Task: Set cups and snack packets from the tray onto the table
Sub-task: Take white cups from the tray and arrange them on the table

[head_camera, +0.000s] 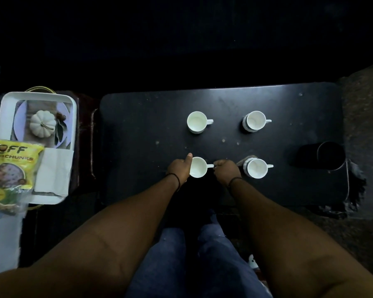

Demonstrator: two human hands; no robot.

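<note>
Both arms outstretched; left grip curled, thumb up; right grip pinching.

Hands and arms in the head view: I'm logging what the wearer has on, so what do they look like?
Both forearms are bare, with no sleeves in view. The left hand has a thin dark cord band round its wrist, and the right hand wears a similar thin dark band. No rings, gloves or watch are visible in the dim light. Blue trousers show below.

Snack packet cut off by left edge, lower print blurred. Left hand hides near-left cup left wall. Far scene too dark to read.
</note>
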